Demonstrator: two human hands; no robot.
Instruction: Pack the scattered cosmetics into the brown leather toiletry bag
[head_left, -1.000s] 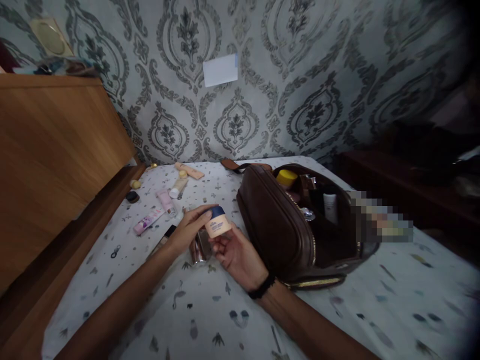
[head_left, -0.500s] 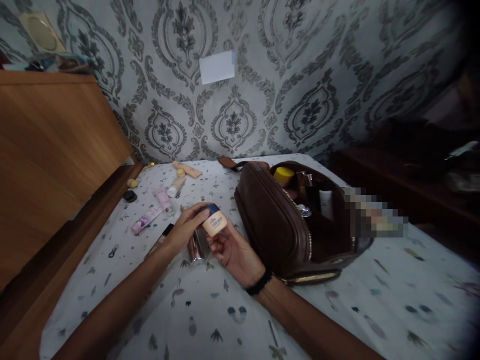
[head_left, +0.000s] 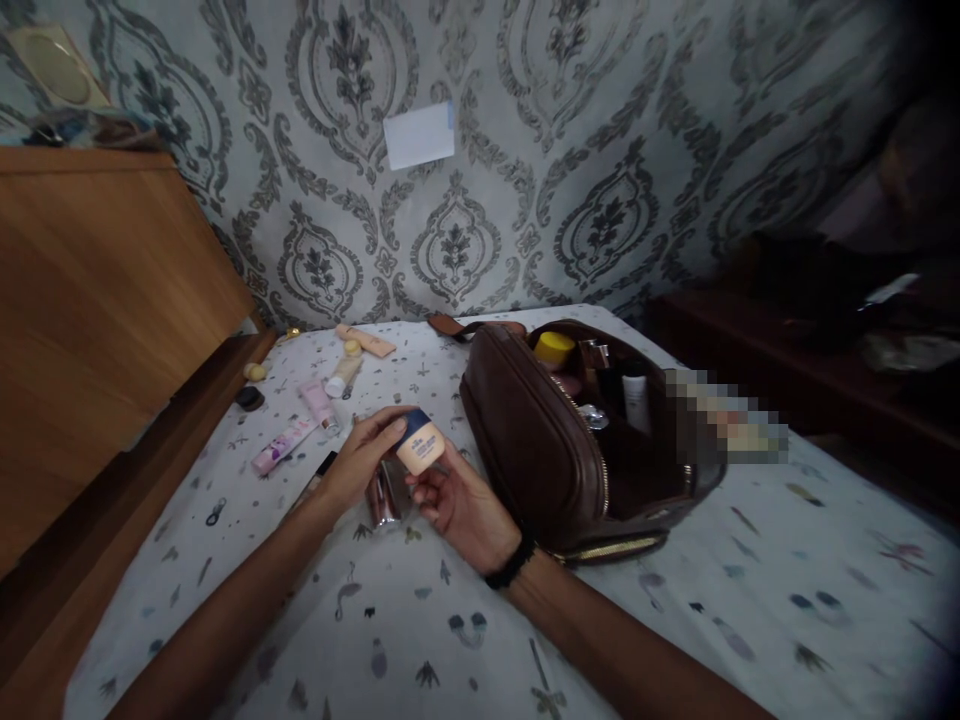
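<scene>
A small peach-coloured bottle point(head_left: 422, 448) with a dark blue cap is held between my two hands, tilted, its printed label facing me. My left hand point(head_left: 365, 452) grips the cap end, thumb on the blue part. Fingers of my right hand point(head_left: 466, 510) close on the lower right side of the bottle; a black band circles that wrist. Beneath the hands lies a shiny metallic tube point(head_left: 383, 500), partly covered. Right of my hands stands an open brown leather bag point(head_left: 525, 430), with a yellow-lidded container point(head_left: 555, 349) and a white tube point(head_left: 636, 398) inside.
Left of my hands lie a pink tube point(head_left: 319, 402), a pink-and-white tube point(head_left: 282, 446), a cream tube point(head_left: 344, 374) and a peach tube point(head_left: 367, 341). A black round lid point(head_left: 250, 398) sits near the wooden cabinet point(head_left: 112, 330). Printed cloth point(head_left: 405, 640) covers the surface.
The view has shifted slightly, so the scene sits a little further left. Both hands keep hold of the bottle in nearly the same pose.
</scene>
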